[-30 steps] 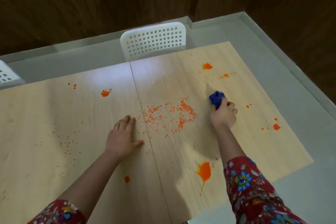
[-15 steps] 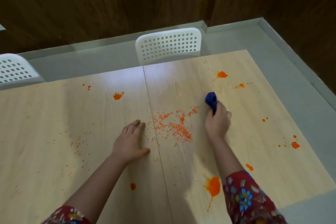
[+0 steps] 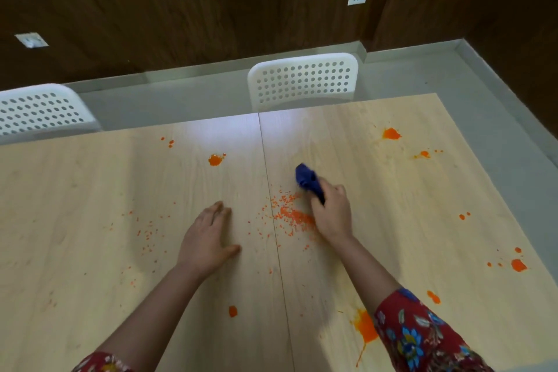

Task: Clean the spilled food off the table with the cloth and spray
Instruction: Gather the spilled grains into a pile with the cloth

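Right now the blue cloth (image 3: 306, 178) sits bunched on the tabletop, just right of the seam (image 3: 269, 190) between the two boards, and my right hand (image 3: 332, 214) grips it with the fingers curled round its near end. Just beside it, against the inside of that hand, lies the thickest patch of orange crumbs (image 3: 293, 216), with looser ones trailing across the seam. My left hand (image 3: 208, 238) rests flat on the table (image 3: 90, 190), fingers straight and thumb out, holding nothing. Further out are wet orange blots: one near my right sleeve (image 3: 367, 326), one at the far right (image 3: 391, 133), one left of the seam (image 3: 215, 159). Two white chairs (image 3: 303, 81) stand beyond the far edge. I see no spray bottle.

I think the risk is scatter. The cloth is a small wad, so a quick sweep could flick dry crumbs past it, into the seam or over the edge. Dragging it through a wet blot could also smear orange across clean wood.

Compared with half a second ago, the cloth has come left toward the seam, and the crumbs are packed closer to my right hand than a second ago, when they were spread wide. My left hand has stayed planted.
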`<move>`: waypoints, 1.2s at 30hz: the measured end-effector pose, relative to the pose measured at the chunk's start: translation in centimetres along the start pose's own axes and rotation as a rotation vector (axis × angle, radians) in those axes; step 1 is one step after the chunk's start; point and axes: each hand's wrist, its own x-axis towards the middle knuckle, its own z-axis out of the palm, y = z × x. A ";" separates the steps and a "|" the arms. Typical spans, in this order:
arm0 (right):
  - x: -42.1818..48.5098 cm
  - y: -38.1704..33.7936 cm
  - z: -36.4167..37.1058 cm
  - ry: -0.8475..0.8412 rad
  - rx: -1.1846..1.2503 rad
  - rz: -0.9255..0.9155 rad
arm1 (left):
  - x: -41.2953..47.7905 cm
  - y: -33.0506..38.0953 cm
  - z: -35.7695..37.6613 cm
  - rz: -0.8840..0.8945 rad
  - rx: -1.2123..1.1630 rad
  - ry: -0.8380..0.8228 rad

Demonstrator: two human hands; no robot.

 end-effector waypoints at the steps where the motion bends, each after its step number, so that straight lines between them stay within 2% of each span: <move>1: 1.2 0.3 0.1 0.050 0.008 0.051 | -0.1 -0.1 0.1 -0.012 -0.009 -0.002; 3: 4.0 1.0 0.3 0.061 -0.060 0.139 | 0.0 -0.1 0.4 -0.027 -0.041 -0.015; 6: 6.4 1.0 1.1 -0.070 -0.178 0.134 | 0.0 -0.1 0.3 -0.047 -0.078 -0.022; 8: 6.4 -0.2 1.9 -0.194 -0.168 0.044 | 0.0 -0.1 0.2 -0.060 -0.100 -0.013; 12: 3.3 -3.0 2.3 -0.444 -0.208 -0.299 | -0.2 0.0 0.3 -0.072 -0.115 -0.011; 15: 1.3 -2.7 1.5 -0.602 -0.148 -0.341 | -0.2 -0.3 0.2 -0.068 -0.122 -0.021; 17: 1.6 -1.3 0.3 -0.466 -0.055 -0.256 | 0.0 -0.4 0.2 -0.066 -0.115 -0.020; 20: 2.9 2.4 -2.3 -0.111 0.060 -0.018 | 0.1 -0.6 0.3 -0.059 -0.116 -0.032; 22: 2.7 4.5 -3.9 -0.016 0.025 0.151 | 0.0 -0.6 0.3 -0.056 -0.127 -0.042; 24: 1.2 5.1 -4.0 0.005 -0.085 0.255 | -0.1 -0.6 0.3 -0.058 -0.132 -0.043; 27: -1.3 3.3 -1.5 0.038 -0.123 0.255 | 0.0 -0.6 0.1 -0.058 -0.133 -0.046; 29: -2.5 1.3 0.8 0.011 -0.094 0.224 | 0.1 -0.7 0.2 -0.056 -0.143 -0.051; 34: -5.0 -3.6 5.1 -0.198 -0.054 0.052 | 0.0 -0.7 0.2 -0.041 -0.128 -0.042; 36: -5.1 -3.4 4.1 -0.155 0.028 0.045 | 0.0 -1.2 0.1 -0.010 -0.131 -0.061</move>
